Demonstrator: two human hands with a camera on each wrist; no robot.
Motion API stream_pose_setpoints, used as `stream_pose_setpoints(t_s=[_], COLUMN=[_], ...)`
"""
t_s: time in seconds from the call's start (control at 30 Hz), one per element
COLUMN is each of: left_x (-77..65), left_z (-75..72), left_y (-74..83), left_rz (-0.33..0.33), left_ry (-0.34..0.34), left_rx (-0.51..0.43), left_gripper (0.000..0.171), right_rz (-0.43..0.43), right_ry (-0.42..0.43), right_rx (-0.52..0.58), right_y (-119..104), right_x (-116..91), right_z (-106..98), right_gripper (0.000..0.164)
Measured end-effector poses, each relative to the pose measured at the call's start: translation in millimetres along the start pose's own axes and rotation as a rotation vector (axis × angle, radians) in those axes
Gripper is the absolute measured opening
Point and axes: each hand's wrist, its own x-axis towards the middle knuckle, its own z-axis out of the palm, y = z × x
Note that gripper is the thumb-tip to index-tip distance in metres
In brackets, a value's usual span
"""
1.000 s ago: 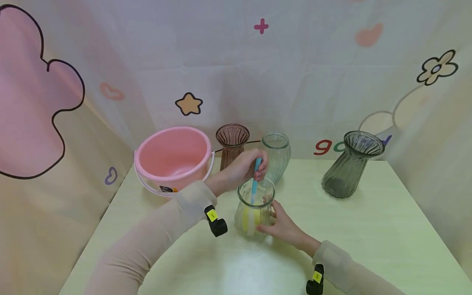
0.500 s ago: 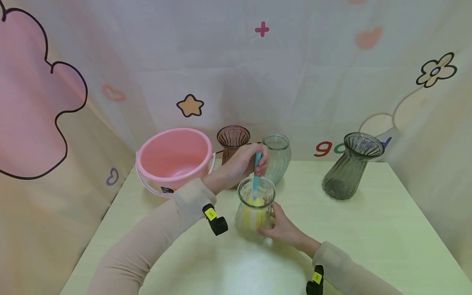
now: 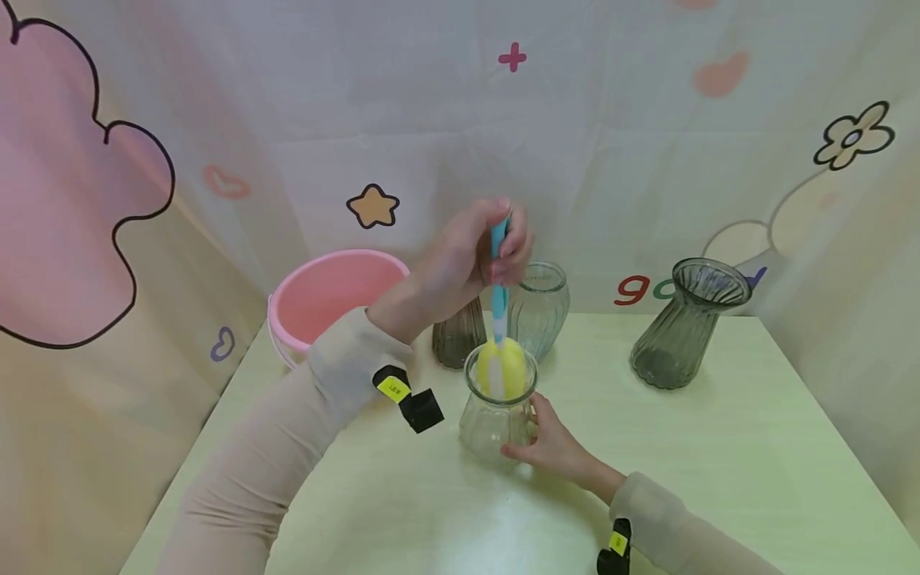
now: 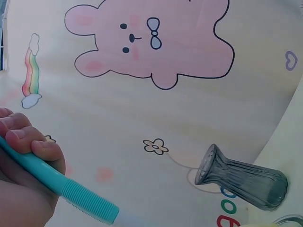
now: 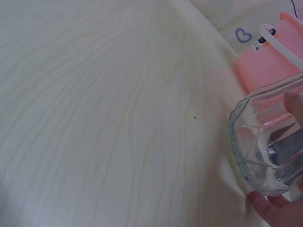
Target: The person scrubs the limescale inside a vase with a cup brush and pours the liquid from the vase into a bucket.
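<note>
Over on the left we've got a pink bucket, left of the left hand, probably parked there to be out of the way; a dark ribbed vase stands just behind that hand. And the left hand itself, fingers wrapped round a sponge brush, holding near the top of the handle, likely to leave length for reaching down. Directly below, the brush head sits in the mouth of the clear vase, a green-tinted vase behind it. Here's the right hand, cupping the clear vase low, surely to steady it on the tabletop; farther right of it, a grey vase, well apart. The looks: turquoise handle, plump yellow sponge with a pale stripe; see-through glass, thick rounded rim, narrower neck
</note>
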Motion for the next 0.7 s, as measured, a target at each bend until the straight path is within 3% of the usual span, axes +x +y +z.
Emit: stream_pose_setpoints(t_s=[0.13,0.43,0.7], left_x=[-4.8,-25.1,-41.3], left_z=[-3.0,-7.2,-8.6], left_y=[-13.7,-61.6,-106.1], left_rz=[-0.018,-0.139,-0.256], left_ry=[0.026,0.199,0.278], left_rx=[-0.025,-0.116,-0.124], left_gripper=[0.039,0.040,0.036], right_rz=[0.004,-0.017,-0.055], right_ry=[0.010,0.041,0.090], right_rx=[-0.010,-0.033,-0.113], right_y=[-4.2,30.2,27.3], right_x=[-2.3,11.0,9.5], right_z=[0.6,4.7,9.2], right_gripper=[0.079,0.084,0.086])
